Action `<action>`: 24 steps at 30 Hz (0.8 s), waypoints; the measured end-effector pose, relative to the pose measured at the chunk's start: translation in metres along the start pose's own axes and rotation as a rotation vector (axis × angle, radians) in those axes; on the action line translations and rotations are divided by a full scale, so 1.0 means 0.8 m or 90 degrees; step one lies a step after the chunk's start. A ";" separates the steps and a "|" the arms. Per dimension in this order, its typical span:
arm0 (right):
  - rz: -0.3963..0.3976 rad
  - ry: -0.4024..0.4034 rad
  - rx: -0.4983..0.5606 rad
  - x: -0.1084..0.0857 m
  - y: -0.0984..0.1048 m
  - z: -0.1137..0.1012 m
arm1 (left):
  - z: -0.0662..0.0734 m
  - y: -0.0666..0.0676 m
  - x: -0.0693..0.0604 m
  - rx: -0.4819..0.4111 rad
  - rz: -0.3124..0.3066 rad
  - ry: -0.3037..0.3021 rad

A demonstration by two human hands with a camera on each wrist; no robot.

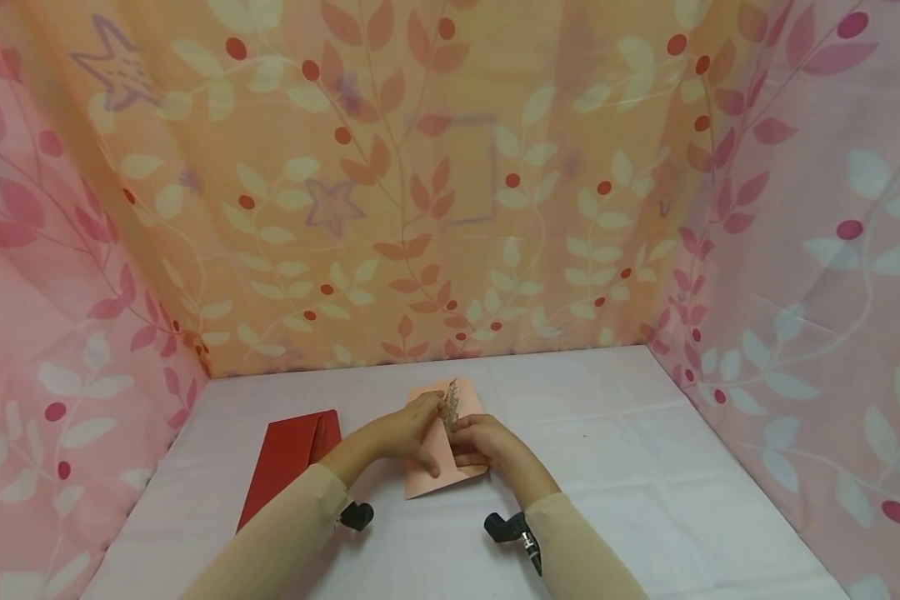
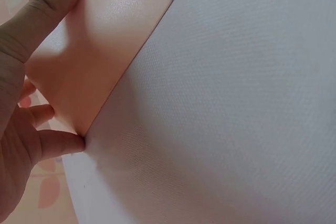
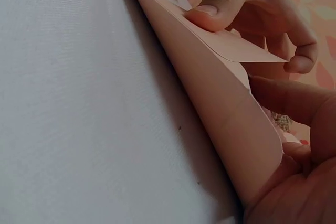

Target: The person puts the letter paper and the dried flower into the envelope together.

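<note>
A peach paper envelope (image 1: 431, 483) is tilted up off the table, its front panel lifted along one side. My left hand (image 1: 412, 429) holds that panel, thumb on its face (image 2: 97, 51) and fingers behind, at its edge. In the right wrist view the left thumb presses the lifted panel (image 3: 239, 48). My right hand (image 1: 491, 442) is at the envelope's opening, fingers curled by a silvery glitter piece (image 1: 452, 404) that sticks up between the hands. Some of the right fingertips are hidden behind the envelope paper. What the glitter piece is cannot be made out.
A red envelope (image 1: 277, 467) with a folded flap lies left of the hands, partly behind the left sleeve (image 1: 292, 517). The white-covered table (image 1: 645, 483) is bordered by floral curtains (image 1: 420, 208) at the back and both sides. A black wrist camera (image 1: 506, 527) sits by the right sleeve.
</note>
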State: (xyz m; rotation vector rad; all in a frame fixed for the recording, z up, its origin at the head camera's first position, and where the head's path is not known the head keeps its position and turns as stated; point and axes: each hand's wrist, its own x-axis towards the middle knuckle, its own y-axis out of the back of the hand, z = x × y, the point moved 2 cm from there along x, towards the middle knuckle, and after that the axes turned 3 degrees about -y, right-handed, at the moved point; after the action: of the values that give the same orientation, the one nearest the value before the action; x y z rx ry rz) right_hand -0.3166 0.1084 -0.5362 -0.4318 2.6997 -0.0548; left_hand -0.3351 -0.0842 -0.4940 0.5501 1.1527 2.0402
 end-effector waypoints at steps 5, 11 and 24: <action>-0.029 0.005 -0.014 0.007 -0.001 0.001 | -0.001 0.003 -0.001 -0.008 -0.006 0.010; -0.039 -0.020 -0.034 0.006 -0.006 -0.005 | -0.001 0.001 -0.005 -0.016 -0.005 0.020; -0.008 -0.032 -0.014 0.011 -0.010 -0.004 | -0.003 0.001 -0.005 -0.009 -0.004 0.020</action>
State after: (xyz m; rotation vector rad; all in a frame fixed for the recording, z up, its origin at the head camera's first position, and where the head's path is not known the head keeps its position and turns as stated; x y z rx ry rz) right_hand -0.3231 0.0980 -0.5354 -0.4517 2.6513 -0.0172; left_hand -0.3339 -0.0888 -0.4944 0.5089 1.1563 2.0557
